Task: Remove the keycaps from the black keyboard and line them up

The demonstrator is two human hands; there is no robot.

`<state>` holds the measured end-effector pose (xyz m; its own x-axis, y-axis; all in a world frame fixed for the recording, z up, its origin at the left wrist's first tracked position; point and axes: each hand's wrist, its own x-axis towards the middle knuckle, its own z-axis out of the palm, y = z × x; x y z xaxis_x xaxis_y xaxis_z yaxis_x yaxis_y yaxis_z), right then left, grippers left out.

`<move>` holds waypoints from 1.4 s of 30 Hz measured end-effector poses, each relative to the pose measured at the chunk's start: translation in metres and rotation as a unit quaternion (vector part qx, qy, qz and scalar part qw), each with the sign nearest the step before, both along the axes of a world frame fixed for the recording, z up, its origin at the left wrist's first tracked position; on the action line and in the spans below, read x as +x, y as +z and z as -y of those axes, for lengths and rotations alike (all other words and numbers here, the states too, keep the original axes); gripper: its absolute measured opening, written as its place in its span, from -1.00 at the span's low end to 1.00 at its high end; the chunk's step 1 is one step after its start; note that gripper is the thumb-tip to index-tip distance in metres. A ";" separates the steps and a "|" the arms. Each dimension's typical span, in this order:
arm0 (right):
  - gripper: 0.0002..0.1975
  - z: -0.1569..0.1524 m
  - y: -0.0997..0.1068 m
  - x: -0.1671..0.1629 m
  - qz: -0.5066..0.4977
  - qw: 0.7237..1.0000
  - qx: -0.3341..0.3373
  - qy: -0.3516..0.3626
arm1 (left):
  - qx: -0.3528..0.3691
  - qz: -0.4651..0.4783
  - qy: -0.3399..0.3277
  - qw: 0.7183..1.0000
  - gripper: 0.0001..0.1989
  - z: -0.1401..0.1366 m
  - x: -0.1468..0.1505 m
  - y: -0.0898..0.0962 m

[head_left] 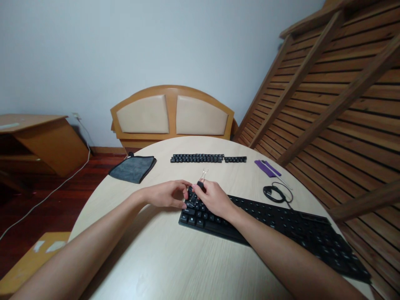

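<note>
A black keyboard [271, 216] lies at a slant on the round table, partly covered by my right hand and forearm. My right hand [214, 198] is closed on a keycap puller [200, 184], which has a dark middle and thin wire loops. One wire end points up past my fingers; the other reaches down to the keys at the keyboard's left end. My left hand [170, 193] is bent around the keyboard's left corner, thumb and fingertips against its edge with a gap between them. Beyond the hands, loose black keycaps [196, 158] stand in tight rows.
A folded grey cloth [133, 168] lies at the table's left. To the right are a purple item [267, 168] with a thin tool beside it and the coiled keyboard cable [275, 193]. A wooden headboard [171, 112] stands behind the table [156, 258], and slatted wood [337, 91] leans at right.
</note>
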<state>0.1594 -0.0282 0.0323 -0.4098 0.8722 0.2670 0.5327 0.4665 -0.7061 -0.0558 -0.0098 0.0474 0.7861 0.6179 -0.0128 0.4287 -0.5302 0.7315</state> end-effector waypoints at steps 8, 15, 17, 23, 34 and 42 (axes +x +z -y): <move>-0.81 0.000 -0.004 0.001 -0.042 0.999 -0.018 -0.015 | 0.032 -0.015 0.003 0.999 -0.86 0.003 0.003 0.000; -0.90 0.001 -0.003 0.000 -0.044 0.998 -0.021 -0.049 | 0.034 -0.013 0.001 0.999 -0.87 0.003 0.005 0.000; -0.91 0.001 -0.002 0.001 -0.035 0.997 -0.017 -0.062 | 0.032 -0.014 0.002 0.999 -0.86 0.003 0.005 0.000; -0.92 -0.002 -0.003 0.002 -0.047 0.995 -0.044 -0.081 | 0.029 -0.019 0.002 0.999 -0.86 0.003 0.005 0.001; -0.74 -0.005 -0.005 0.002 -0.055 0.995 -0.052 -0.067 | 0.030 -0.005 -0.014 0.999 -0.86 0.004 0.005 0.001; -0.72 -0.007 -0.006 0.004 -0.055 0.994 -0.064 -0.071 | 0.019 0.002 -0.029 0.999 -0.85 0.003 0.005 0.003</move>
